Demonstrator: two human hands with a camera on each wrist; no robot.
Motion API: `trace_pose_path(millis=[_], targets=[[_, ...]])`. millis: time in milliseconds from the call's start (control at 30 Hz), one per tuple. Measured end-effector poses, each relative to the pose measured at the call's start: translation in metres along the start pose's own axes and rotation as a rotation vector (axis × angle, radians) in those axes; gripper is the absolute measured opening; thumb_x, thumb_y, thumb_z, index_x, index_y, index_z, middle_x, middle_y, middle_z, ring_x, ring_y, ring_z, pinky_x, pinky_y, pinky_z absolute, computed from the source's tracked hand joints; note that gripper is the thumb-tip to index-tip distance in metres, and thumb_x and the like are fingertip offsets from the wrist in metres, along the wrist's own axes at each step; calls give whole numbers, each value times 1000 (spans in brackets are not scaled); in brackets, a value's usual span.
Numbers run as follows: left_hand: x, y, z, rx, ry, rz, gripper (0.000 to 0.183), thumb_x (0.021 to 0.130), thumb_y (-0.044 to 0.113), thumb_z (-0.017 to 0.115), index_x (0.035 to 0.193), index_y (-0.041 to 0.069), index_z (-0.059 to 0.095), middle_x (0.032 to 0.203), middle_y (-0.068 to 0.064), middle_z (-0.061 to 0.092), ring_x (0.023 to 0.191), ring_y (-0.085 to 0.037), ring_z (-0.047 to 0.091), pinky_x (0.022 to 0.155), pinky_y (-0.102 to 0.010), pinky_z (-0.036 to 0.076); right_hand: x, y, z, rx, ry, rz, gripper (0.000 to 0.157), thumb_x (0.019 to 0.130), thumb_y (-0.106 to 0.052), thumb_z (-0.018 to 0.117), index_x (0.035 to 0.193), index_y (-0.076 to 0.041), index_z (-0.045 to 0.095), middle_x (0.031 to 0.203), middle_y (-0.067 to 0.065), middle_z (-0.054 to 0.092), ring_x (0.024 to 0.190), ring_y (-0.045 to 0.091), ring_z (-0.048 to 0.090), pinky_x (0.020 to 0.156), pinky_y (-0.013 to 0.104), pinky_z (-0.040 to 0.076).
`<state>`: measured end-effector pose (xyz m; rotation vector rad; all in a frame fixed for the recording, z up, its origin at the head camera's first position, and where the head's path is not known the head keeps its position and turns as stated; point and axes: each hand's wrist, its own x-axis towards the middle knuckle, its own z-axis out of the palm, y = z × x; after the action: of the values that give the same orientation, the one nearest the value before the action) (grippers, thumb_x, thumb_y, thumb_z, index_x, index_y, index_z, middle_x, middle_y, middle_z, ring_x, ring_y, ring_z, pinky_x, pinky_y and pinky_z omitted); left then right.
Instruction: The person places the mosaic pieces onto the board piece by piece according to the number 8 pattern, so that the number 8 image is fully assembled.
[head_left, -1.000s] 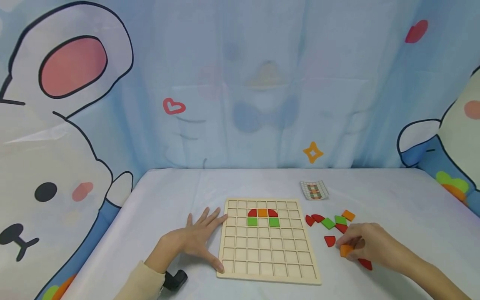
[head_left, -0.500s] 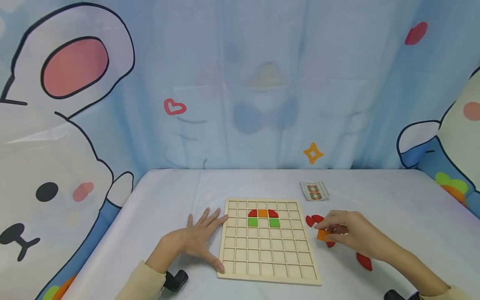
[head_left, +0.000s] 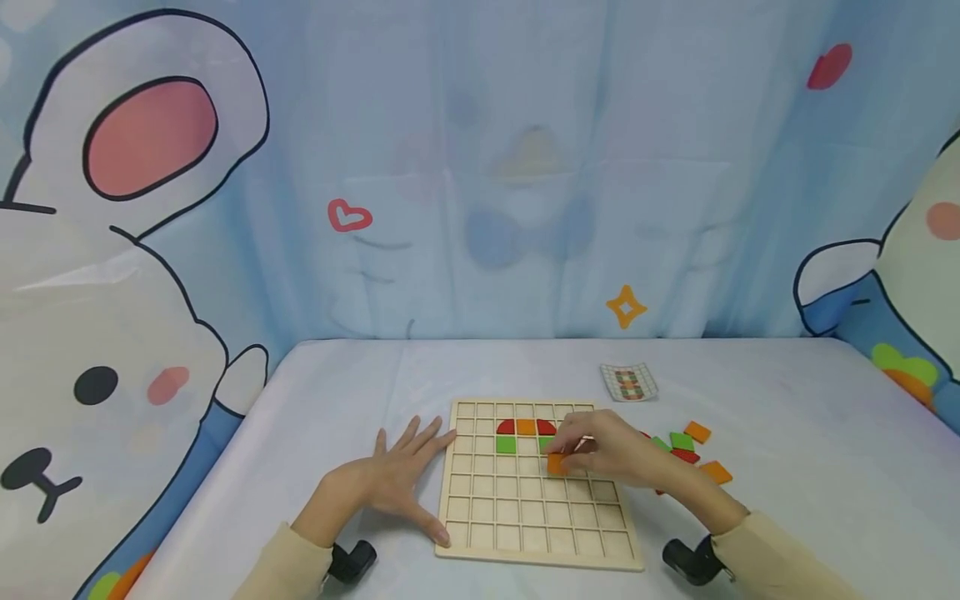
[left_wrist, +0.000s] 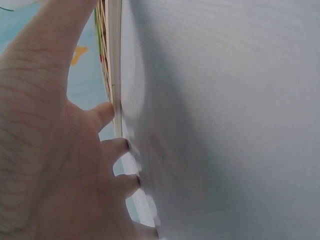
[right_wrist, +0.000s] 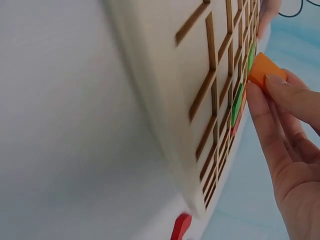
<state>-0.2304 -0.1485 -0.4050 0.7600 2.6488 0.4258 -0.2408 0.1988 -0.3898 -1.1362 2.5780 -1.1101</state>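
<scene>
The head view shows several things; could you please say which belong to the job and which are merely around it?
Job, it seems: board; orange tile in the right hand; set tiles; loose tiles; card.
Merely around: curtain; wrist cameras.

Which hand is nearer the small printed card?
Right. The right hand, over the right side of the board, is below the card in the head view; the left hand is farther off at the board's left edge.
</scene>
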Motion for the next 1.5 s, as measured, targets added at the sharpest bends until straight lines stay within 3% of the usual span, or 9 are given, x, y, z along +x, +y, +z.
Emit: trace_pose_path(millis=[233, 467, 767, 1033, 1200, 1500], targets=[[1, -1, 1, -6, -3, 8, 127, 73, 58, 92, 169, 19, 18, 176, -13, 5, 160, -41, -3, 115, -81, -1, 23, -2, 14, 17, -25, -66, 22, 89, 7, 78, 109, -1, 81, 93, -2, 69, 88, 10, 68, 79, 25, 60], [0, -1, 0, 0, -2, -4, 127, 73, 57, 92, 169, 19, 18, 176, -13, 5, 160, -41, -3, 115, -81, 0, 33, -6, 23, -6, -17, -4, 19, 89, 6, 78, 105, -2, 83, 90, -3, 70, 82, 6, 62, 72, 24, 57], [0, 0, 0, 2, -3, -14, 127, 73, 58, 92, 169, 20, 18, 176, -12, 6, 161, -40, -3, 116, -80, 0, 37, -15, 25, -121, -4, 49, 16, 88, 4, 80, 101, -5, 84, 88, -8, 70, 79, 3, 57, 69, 23, 52], [0, 0, 0, -1, -5, -14, 128, 72, 58, 92, 169, 20, 17, 176, -13, 5, 160, -41, -3, 116, -80, 0, 38, -19, 26, -132, -8, 32, 16, 85, 10, 79, 99, 1, 83, 82, -5, 66, 76, 3, 60, 67, 20, 53], [0, 0, -1, -5, -5, -10, 128, 73, 57, 92, 169, 20, 17, 176, -13, 5, 160, -41, -4, 116, -80, -1, 41, -23, 27, -166, -20, 32, 16, 85, 11, 79, 100, 3, 83, 78, -4, 60, 70, 2, 52, 63, 20, 50], [0, 0, -2, -11, -13, -16, 126, 74, 57, 92, 169, 20, 17, 176, -13, 5, 160, -41, -4, 116, -80, -1, 43, -25, 31, -219, -1, -2, 20, 82, 16, 77, 99, 6, 82, 81, -2, 63, 71, 1, 53, 62, 20, 51]])
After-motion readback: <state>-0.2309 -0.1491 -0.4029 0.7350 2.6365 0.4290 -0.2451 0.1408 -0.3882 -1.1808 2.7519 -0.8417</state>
